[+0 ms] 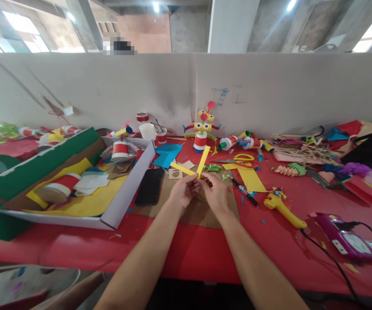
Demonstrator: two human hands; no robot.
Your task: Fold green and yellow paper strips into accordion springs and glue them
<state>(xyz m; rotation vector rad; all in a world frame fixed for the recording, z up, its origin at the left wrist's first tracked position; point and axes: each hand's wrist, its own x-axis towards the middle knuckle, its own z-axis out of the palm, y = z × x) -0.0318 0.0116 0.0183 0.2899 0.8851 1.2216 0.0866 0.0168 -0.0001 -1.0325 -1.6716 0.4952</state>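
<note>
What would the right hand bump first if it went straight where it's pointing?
Probably the left hand, close ahead of the right hand at the held yellow paper, though depth is unclear.

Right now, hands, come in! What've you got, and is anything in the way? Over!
Left hand and right hand pinching yellow paper, V-shaped. Brown cardboard below. Nothing seen blocking; black phone close, left side.

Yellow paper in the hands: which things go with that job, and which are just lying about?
Probably the job's: yellow paper, held by left hand and right hand; cardboard beneath; perhaps yellow sheet, glue gun.
Probably just lying about: black phone; blue paper.
</note>
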